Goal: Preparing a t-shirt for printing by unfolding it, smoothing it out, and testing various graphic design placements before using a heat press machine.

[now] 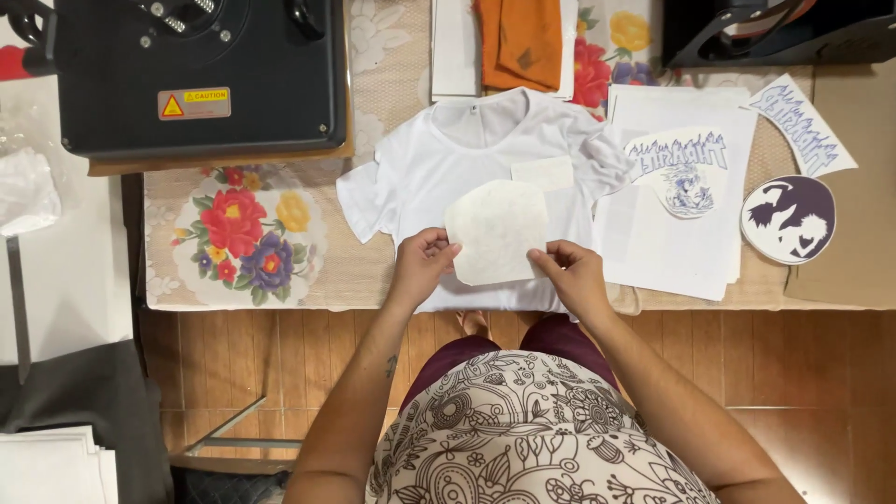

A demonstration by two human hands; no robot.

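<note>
Two hands are seen at the near edge of the table, and one pale, rounded cut-out sheet point(497, 231) is held between them. The left hand point(422, 263) is pinched on the sheet's left edge, fingers curled closed on it; the right hand point(571, 271) is closed on its lower right edge in the same way. The sheet is held flat over the chest of a small white T-shirt point(425, 173), which is laid out with its neck pointing away from the person and its hem toward them. The sheet's long axis runs roughly away from the person, in line with the shirt's length; its blank, faintly patterned side is turned up.

A small pale rectangle point(543, 172) is seen on the shirt just beyond the sheet. To the right, a white paper sheet point(653, 252) carries a cut-out blue print point(679, 170). Further right, a slanted blue-lettered cut-out point(805, 126) and a round dark-purple and white sticker point(789, 219) are laid apart. On the black heat press point(201, 75) at far left, a rectangular silver label with a yellow triangle point(193, 103) is fixed. An orange cloth point(518, 37) is lying beyond the shirt's neck on the flowered tablecloth point(247, 238).
</note>
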